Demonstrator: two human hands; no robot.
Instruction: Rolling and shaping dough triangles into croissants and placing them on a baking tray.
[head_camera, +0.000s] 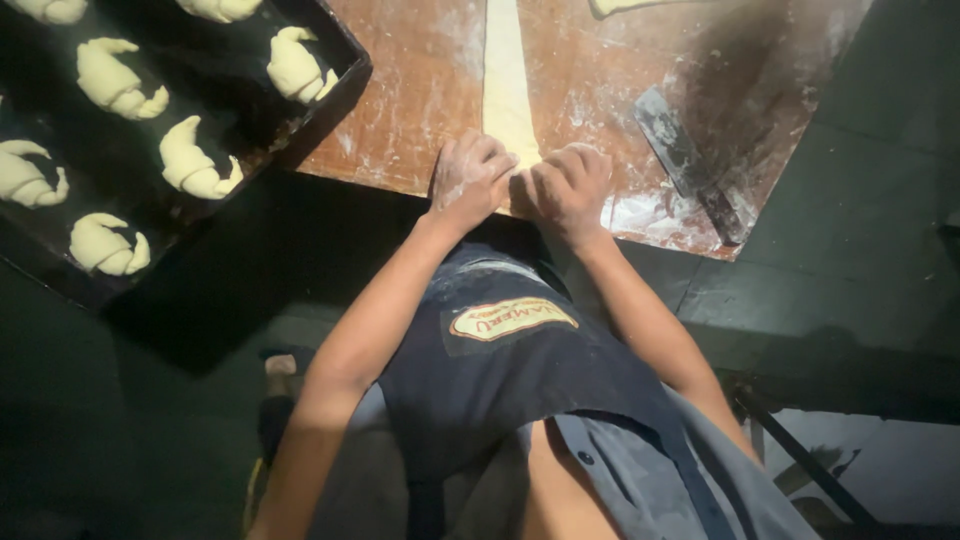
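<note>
Oval label (513, 320) on dark apron (480, 390) chest: cream ground, red lettering, yellow edge.

A bakery workroom: a floured wooden bench (420, 110) carries a dough strip (507, 80), a dark tray (330, 100) at its left edge holds shaped croissants (195, 160), a scraper (685, 160) lies near its right edge.

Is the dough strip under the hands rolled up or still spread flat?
Mostly spread flat: the dough strip lies stretched along the floured board; left hand and right hand cover its near end.
</note>
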